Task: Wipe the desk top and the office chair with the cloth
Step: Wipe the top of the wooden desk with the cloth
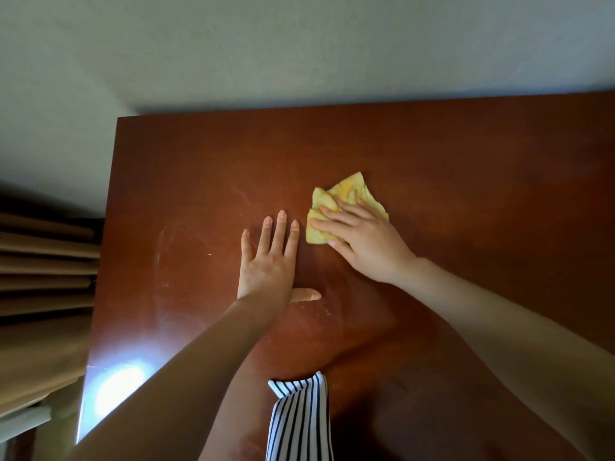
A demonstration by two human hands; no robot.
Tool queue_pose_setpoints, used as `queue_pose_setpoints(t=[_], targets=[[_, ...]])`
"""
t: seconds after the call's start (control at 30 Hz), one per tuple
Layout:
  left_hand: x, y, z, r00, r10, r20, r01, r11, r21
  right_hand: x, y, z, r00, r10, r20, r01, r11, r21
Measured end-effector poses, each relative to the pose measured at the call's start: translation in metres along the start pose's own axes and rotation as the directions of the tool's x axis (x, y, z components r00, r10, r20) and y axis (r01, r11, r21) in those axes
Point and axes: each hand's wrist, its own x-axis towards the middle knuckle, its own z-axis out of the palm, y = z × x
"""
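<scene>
Wiping the worktop [466,161] now: right hand [362,241], grip spread flat, presses the yellow cloth [346,194] near its middle, two o'clock of the left hand [266,261], also splayed flat. Next, likely sweeping toward the streaky nine o'clock side.

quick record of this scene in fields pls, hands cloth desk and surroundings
desk top: reddish-brown, faint smears, glare at near left
cloth: yellow, crumpled, lying on the desk top
right hand: straight fingers pressing on the cloth
left hand: flat on the bare desk top beside the cloth, just apart from it
surroundings: tan curtain at left, pale wall behind, striped fabric at near edge
office chair: not in view
</scene>
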Motion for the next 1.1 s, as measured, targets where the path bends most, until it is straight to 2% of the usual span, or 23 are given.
queue_pose_setpoints(t=[0.13, 0.23, 0.37, 0.5, 0.7, 0.93, 1.1], targets=[[-0.001, 0.0, -0.001, 1.0, -0.003, -0.016, 0.004, 1.0, 0.009, -0.044, 0.001, 0.002, 0.999, -0.023, -0.049, 0.02, 0.998, -0.067], [-0.001, 0.0, 0.0, 1.0, -0.006, -0.02, 0.007, 1.0, 0.021, -0.062, 0.009, 0.0, 1.0, -0.009, -0.016, 0.007, 0.992, -0.126], [-0.001, -0.001, 0.0, 1.0, 0.004, -0.026, -0.004, 1.0, 0.023, -0.06, 0.02, -0.008, 0.995, 0.095, -0.031, -0.099, 0.985, -0.142], [0.0, -0.001, 0.001, 0.999, 0.007, -0.045, -0.007, 1.0, 0.009, -0.033, 0.042, -0.024, 0.966, 0.258, -0.026, -0.26, 0.96, -0.102], [-0.001, -0.001, 0.004, 0.998, 0.019, -0.058, -0.02, 1.0, -0.014, 0.029, 0.077, -0.045, 0.925, 0.377, -0.046, -0.379, 0.917, -0.124], [0.0, -0.001, 0.002, 0.998, 0.026, -0.053, -0.027, 1.0, -0.007, 0.102, 0.084, -0.049, 0.836, 0.548, -0.019, -0.549, 0.836, -0.012], [0.0, -0.001, -0.004, 0.999, 0.037, -0.022, -0.036, 0.999, 0.021, 0.126, 0.077, -0.047, 0.807, 0.589, -0.038, -0.586, 0.807, 0.071]])
